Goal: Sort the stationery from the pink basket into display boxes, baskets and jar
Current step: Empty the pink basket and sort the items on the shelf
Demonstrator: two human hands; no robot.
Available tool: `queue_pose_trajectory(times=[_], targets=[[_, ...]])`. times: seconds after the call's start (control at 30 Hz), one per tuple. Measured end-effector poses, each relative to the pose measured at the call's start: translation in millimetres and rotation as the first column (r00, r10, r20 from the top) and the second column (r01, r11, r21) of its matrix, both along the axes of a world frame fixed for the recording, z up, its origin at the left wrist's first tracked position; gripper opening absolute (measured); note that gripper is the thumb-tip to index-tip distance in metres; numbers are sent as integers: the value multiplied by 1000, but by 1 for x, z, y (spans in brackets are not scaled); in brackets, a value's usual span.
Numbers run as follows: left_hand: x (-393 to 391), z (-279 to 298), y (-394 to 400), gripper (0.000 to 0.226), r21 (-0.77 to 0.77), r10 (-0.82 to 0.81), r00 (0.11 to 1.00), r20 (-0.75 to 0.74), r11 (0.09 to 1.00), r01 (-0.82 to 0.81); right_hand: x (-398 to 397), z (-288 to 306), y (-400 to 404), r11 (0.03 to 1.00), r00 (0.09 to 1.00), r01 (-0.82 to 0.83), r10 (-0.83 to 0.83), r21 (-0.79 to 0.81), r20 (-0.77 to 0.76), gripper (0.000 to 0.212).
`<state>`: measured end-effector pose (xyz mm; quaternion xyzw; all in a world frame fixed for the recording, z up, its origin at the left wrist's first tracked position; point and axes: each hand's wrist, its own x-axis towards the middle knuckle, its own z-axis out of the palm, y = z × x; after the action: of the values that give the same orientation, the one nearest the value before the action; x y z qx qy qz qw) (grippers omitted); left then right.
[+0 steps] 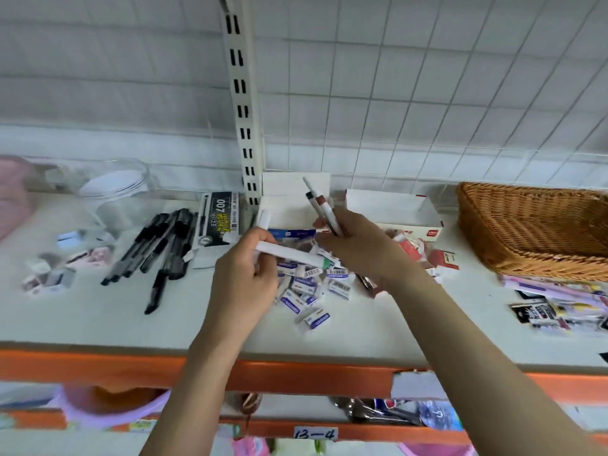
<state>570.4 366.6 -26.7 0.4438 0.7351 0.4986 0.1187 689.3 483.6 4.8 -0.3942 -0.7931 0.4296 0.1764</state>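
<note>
My left hand [243,278] is closed around white markers [289,253], one lying across with a green end, another standing up near the thumb. My right hand [353,245] grips a few markers [320,207] with dark and red-brown bands, tilted upward. Both hands hover over a pile of small blue-and-white eraser packs [307,291] on the white shelf [98,317]. Behind them stand an open white display box [286,195] and a second white-and-red box [408,212]. A clear jar [115,195] is at the left, a wicker basket [533,228] at the right.
Black pens [161,248] lie loose left of centre beside a black pen pack [215,222]. Small pink and white items [62,264] sit far left, a pink object [13,192] at the left edge. Packaged stationery [559,304] lies below the wicker basket. An orange shelf rail [296,376] runs along the front.
</note>
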Motion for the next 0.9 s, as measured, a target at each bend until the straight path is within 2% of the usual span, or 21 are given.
queue_pose_trajectory(times=[0.1,0.2,0.27,0.3,0.37,0.4,0.43,0.57,0.63,0.7,0.8,0.9], targets=[[-14,0,-13,14,-13,9,997,77,1000,-8,-30,-5,0,987,989,21,-43,159,142,14],[-21,1,-19,9,-5,12,980,201,1000,-11,-47,-11,0,976,969,16,-69,217,236,12],[-22,2,-21,27,8,4,979,205,1000,-6,-51,-13,0,975,957,2,-66,221,281,16],[-21,2,-20,29,24,-5,980,197,1000,0,-51,-12,0,974,958,6,-70,225,279,17],[-16,1,-17,16,52,-34,985,167,998,26,-44,-9,1,972,965,24,-84,235,249,16],[-14,1,-14,5,46,-44,985,167,998,36,-37,-7,2,970,969,39,-95,239,226,16],[-10,1,-11,10,41,-48,981,186,998,41,-27,-3,3,972,976,59,-104,228,192,16],[16,7,7,71,120,-174,934,311,983,143,30,12,-2,982,977,191,-189,10,-100,19],[37,11,18,79,113,-208,934,291,977,183,63,14,-5,972,946,225,-236,-74,-221,18],[61,12,33,68,79,-224,946,235,974,211,98,13,-4,959,908,224,-270,-173,-322,12],[107,12,59,32,73,-277,950,143,960,269,157,11,7,932,847,182,-311,-314,-431,9],[167,17,88,12,141,-339,920,196,938,316,222,8,32,920,778,192,-354,-341,-519,17]])
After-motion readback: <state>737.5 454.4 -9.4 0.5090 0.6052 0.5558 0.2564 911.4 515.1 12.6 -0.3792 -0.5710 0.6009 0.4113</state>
